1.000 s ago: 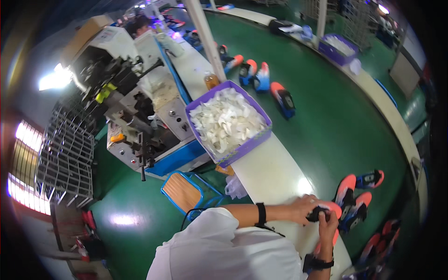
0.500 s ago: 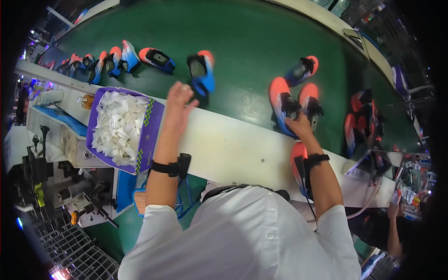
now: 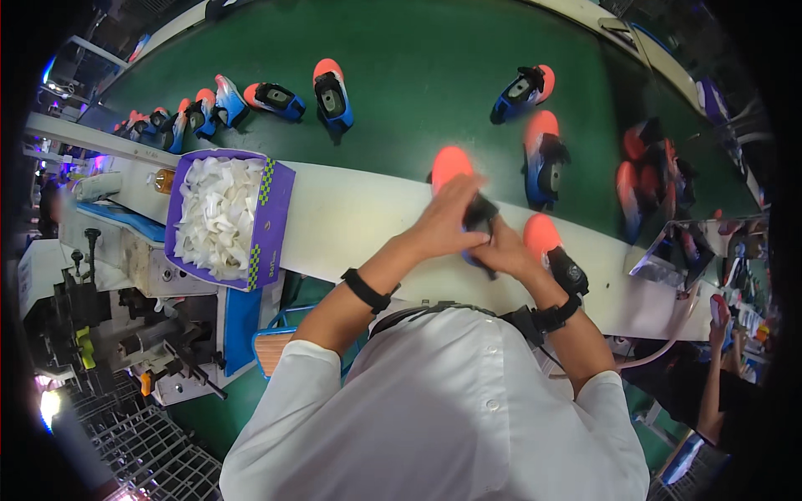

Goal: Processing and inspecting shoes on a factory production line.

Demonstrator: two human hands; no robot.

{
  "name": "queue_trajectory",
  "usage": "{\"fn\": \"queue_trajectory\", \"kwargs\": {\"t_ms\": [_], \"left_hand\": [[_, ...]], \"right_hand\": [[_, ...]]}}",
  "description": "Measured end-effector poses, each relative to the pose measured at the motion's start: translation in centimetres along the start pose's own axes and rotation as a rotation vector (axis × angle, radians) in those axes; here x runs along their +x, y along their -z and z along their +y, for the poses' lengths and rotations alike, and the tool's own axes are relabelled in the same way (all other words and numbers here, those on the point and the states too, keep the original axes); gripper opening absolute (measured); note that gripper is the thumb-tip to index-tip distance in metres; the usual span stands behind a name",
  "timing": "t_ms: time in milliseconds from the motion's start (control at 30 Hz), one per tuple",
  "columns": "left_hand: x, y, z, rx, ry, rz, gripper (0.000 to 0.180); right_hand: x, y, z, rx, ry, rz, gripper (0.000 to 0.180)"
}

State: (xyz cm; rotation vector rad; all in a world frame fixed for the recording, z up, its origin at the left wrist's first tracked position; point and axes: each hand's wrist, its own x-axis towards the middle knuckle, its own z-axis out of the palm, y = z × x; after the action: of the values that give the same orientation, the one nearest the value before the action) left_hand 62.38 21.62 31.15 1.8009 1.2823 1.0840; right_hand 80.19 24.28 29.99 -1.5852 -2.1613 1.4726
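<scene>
Over the white ledge (image 3: 334,225), both my hands are on one sneaker (image 3: 451,164) with a coral toe, a black collar and some blue near its heel. My left hand (image 3: 443,219) lies across its upper, fingers wrapped over it. My right hand (image 3: 505,248) grips the black collar part; its fingertips are partly hidden. Beside my right forearm, another coral-toed shoe (image 3: 543,235) rests on the ledge. Beyond my right hand, a third shoe (image 3: 541,171), slightly blurred, stands on the green surface (image 3: 418,92).
More such shoes, one of them a black-lined shoe (image 3: 332,102), stand farther off, with a row trailing left. A purple box (image 3: 280,217) of crumpled white strips sits left on the ledge, beside an amber bottle (image 3: 163,181). Another person's arm (image 3: 714,376) shows at right.
My left hand has come right from near the box and now meets my right hand at the shoe. That shoe has moved left and nearer. The black-lined shoe at left stands farther away.
</scene>
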Motion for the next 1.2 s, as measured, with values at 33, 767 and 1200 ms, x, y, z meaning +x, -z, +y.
{"fn": "queue_trajectory", "kwargs": {"t_ms": [33, 767, 1200], "left_hand": [[-0.4, -0.8, -0.1, 0.049, -0.031, -0.063, 0.064], [-8.3, -2.2, -0.8, -0.326, 0.333, 0.307, 0.048], [-5.8, -3.5, -4.5, -0.432, 0.560, 0.292, 0.040]], "right_hand": [[-0.8, -0.5, 1.3, 0.141, 0.124, -0.079, 0.069], [2.9, -1.2, 1.4, 0.007, 0.673, 0.259, 0.048], [2.8, 0.7, 0.6, -0.425, 0.643, 0.004, 0.057]]}}
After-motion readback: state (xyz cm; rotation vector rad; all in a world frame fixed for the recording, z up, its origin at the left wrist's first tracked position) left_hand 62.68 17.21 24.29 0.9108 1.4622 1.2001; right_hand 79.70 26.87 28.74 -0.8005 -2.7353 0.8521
